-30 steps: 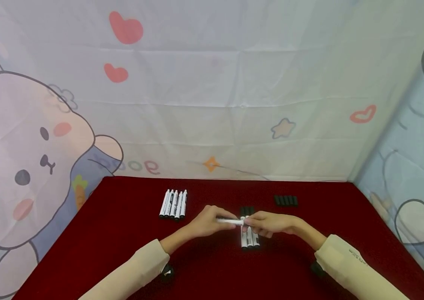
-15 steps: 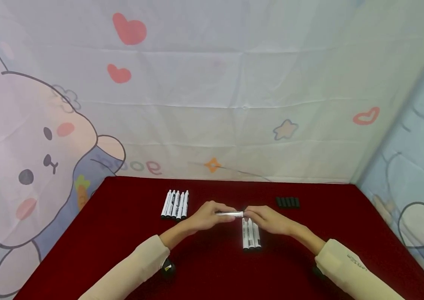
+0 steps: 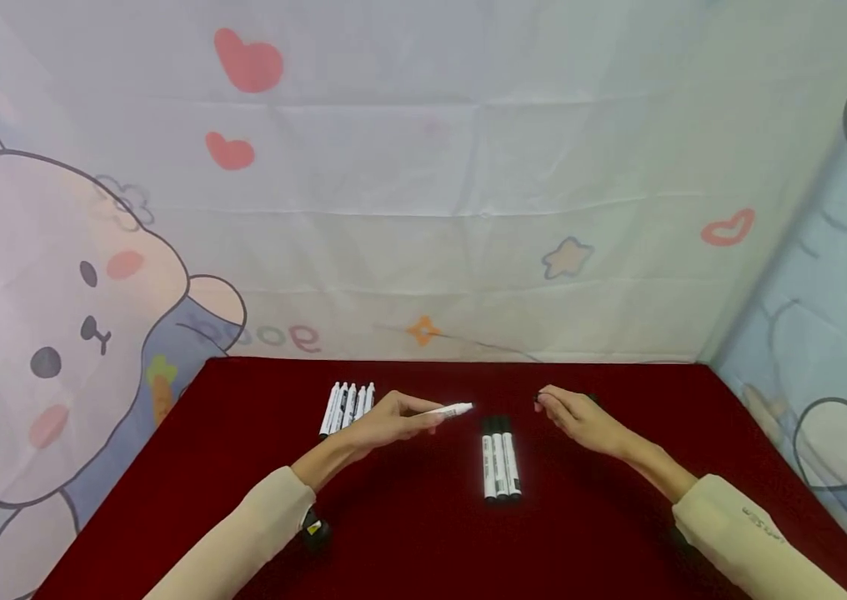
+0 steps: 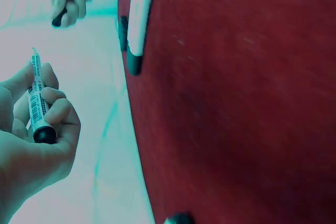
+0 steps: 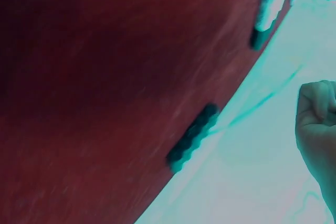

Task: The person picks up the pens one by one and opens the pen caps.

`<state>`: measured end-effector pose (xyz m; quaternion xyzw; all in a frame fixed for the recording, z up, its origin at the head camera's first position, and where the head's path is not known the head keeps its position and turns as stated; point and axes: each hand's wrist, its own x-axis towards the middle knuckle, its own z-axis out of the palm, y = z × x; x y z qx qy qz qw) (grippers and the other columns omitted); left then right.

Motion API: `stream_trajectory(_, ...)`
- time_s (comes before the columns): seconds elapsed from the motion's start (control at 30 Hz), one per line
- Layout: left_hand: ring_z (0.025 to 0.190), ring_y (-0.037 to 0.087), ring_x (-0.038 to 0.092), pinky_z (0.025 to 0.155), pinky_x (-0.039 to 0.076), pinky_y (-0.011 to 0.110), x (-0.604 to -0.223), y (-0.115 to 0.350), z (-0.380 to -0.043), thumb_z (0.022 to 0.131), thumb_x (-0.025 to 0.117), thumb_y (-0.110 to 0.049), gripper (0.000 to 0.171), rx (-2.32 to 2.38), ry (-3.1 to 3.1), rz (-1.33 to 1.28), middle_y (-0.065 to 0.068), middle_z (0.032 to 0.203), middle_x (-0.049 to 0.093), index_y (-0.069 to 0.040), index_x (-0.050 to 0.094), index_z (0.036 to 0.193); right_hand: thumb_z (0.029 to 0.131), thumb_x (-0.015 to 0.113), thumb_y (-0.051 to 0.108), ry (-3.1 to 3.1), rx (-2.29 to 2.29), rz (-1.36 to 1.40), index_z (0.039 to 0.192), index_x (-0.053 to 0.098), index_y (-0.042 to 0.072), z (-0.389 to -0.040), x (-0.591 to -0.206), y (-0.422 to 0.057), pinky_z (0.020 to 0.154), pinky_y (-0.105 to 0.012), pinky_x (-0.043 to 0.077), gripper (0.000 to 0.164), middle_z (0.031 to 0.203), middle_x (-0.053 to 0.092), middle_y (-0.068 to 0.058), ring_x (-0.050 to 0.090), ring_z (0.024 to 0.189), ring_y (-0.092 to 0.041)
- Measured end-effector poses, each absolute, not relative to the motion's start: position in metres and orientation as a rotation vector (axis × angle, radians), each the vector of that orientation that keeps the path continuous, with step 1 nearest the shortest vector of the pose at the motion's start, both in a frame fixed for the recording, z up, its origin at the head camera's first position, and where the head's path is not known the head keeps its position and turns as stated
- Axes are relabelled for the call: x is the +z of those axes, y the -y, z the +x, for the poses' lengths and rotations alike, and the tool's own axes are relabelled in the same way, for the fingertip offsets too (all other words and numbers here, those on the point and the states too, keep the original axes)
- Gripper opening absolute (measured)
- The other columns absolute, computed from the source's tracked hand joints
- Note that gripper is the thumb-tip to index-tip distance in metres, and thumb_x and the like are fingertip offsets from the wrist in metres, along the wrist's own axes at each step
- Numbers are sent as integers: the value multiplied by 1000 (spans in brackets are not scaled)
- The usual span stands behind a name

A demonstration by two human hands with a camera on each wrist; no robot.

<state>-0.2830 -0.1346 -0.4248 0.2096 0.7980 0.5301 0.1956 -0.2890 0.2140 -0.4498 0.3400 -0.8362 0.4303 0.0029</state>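
My left hand (image 3: 389, 419) grips a white marker (image 3: 457, 410) by its barrel, its uncapped tip pointing right. In the left wrist view the fingers wrap the marker (image 4: 38, 103), with its black rear end toward the camera. Off to the right, my right hand (image 3: 579, 418) pinches a small black marker cap (image 4: 59, 18), mostly covered by the fingers. Between the hands, on the red cloth, three capped white markers (image 3: 499, 467) lie side by side, black caps facing away. In the right wrist view my right hand (image 5: 317, 114) shows curled at the edge.
Several uncapped white markers (image 3: 339, 407) lie in a row behind my left hand, partly covered by it. A row of loose black caps (image 5: 193, 136) lies on the red cloth (image 3: 408, 533), largely hidden behind my right hand in the head view. A printed curtain (image 3: 423, 167) hangs behind the table.
The hands were together at the marker and its cap; now they are apart. The cap has come off and moved right with the right hand, while the left hand took the marker left.
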Motion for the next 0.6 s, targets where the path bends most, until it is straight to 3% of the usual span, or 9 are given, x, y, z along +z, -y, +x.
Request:
stream_trajectory(0.07, 90, 13, 63, 75, 48, 26, -424, 129, -283, 103, 62, -28, 37, 1454, -2247, 616, 14, 113, 75, -12, 67, 136, 113, 35, 13, 2688, 1327, 1112, 113, 59, 1, -288, -449, -214, 69, -27, 53, 26, 93, 61, -13, 56, 79, -15)
stream_trajectory(0.13, 100, 20, 65, 79, 49, 30, -422, 124, -282, 104, 62, -28, 37, 1437, -2250, 639, 19, 126, 71, -13, 66, 137, 114, 33, 18, 2743, 1323, 1164, 122, 58, 1, -285, -449, -211, 78, -30, 55, 31, 109, 64, -20, 59, 91, -25)
stream_trajectory(0.2, 108, 27, 66, 84, 52, 35, -421, 122, -280, 104, 60, -26, 37, 1430, -2250, 646, 24, 130, 68, -13, 65, 138, 114, 32, 20, 2786, 1323, 1194, 129, 56, 1, -281, -447, -207, 81, -30, 54, 34, 117, 63, -22, 60, 96, -31)
stream_trajectory(0.33, 118, 39, 61, 96, 53, 47, -424, 123, -277, 106, 56, -25, 38, 1404, -2250, 655, 21, 139, 63, -15, 62, 142, 113, 34, 21, 2826, 1326, 1210, 137, 53, 0, -274, -446, -203, 88, -31, 55, 37, 129, 62, -21, 61, 107, -36)
stream_trajectory(0.47, 117, 41, 59, 98, 52, 48, -428, 127, -275, 107, 54, -24, 38, 1415, -2243, 658, 21, 140, 61, -16, 60, 144, 112, 39, 20, 2823, 1330, 1213, 140, 52, 1, -271, -446, -202, 93, -32, 56, 36, 136, 61, -21, 62, 115, -38)
stream_trajectory(0.6, 114, 39, 60, 93, 53, 42, -430, 130, -274, 106, 56, -21, 38, 1464, -2256, 645, 23, 135, 63, -11, 60, 143, 111, 43, 20, 2843, 1339, 1208, 141, 51, 1, -270, -448, -204, 85, -28, 55, 36, 124, 65, -23, 64, 100, -31)
